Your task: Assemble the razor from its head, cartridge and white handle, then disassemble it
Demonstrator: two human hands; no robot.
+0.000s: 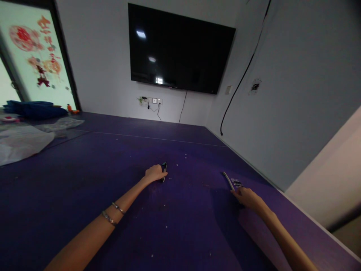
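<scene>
My left hand (154,173) is closed around a small dark object with a pale edge (164,168), held upright just above or on the purple surface (186,210). Its exact kind is too small to make out. Farther right, my right hand (248,197) grips the near end of a thin pale stick (228,181) with a dark tip, slanting away to the left. Close beside that stick, at my fingers, is a small clear-and-dark item (237,183); whether it is held or lies on the surface I cannot tell.
Clear plastic sheeting (25,143) and folded blue cloth (36,110) lie at the far left, near an orange object (72,110). A black cable (239,82) hangs down the right wall. A television (180,49) hangs above wall sockets (154,101). White specks dot the surface.
</scene>
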